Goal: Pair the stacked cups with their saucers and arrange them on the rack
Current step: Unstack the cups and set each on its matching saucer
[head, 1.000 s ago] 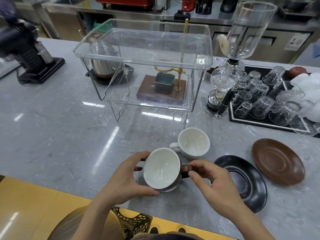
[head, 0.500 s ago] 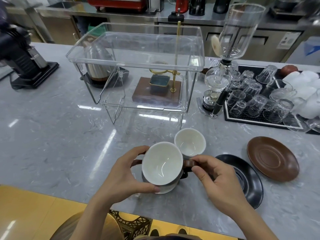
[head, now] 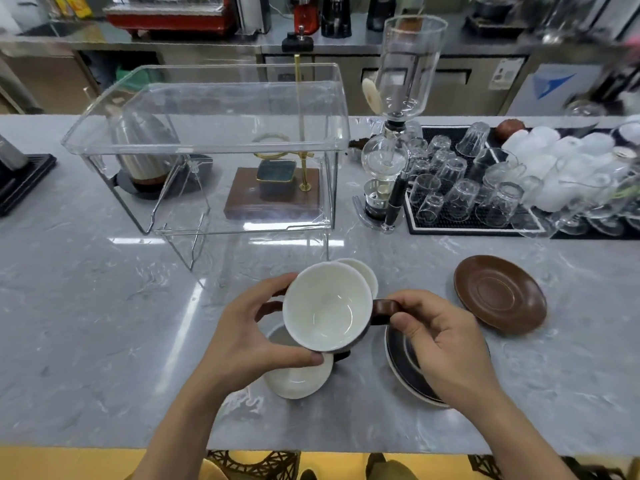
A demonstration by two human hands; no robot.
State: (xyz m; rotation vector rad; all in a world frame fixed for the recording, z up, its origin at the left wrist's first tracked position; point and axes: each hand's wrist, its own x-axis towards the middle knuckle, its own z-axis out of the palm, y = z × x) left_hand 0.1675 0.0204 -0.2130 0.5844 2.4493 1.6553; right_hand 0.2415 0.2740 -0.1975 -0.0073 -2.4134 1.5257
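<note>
Your left hand (head: 242,334) curls around the brown cup (head: 327,306), fingers over its far rim and thumb pressed at its near edge, while your right hand (head: 440,341) pinches the cup's brown handle (head: 382,308) between thumb and forefinger. So both hands are clamped on this one cup, which is lifted and tilted toward you, its white inside showing. Directly under it, at 6 o'clock from the cup, a white piece of crockery (head: 298,375) sits on the grey marble counter (head: 104,306); whether it is a cup or a saucer you cannot tell from here. A second white cup (head: 363,271) peeks out at 1 o'clock, just behind the held one. Beneath your right hand lies the black saucer (head: 398,362), and the brown saucer (head: 500,292) rests at 3 o'clock, well apart from the cup. The clear acrylic rack (head: 207,140) stands at 11 o'clock, farther back on the counter. At 2 o'clock, a black mat (head: 450,226) holds upturned glasses (head: 460,199) beside a glass siphon brewer (head: 398,109).
</note>
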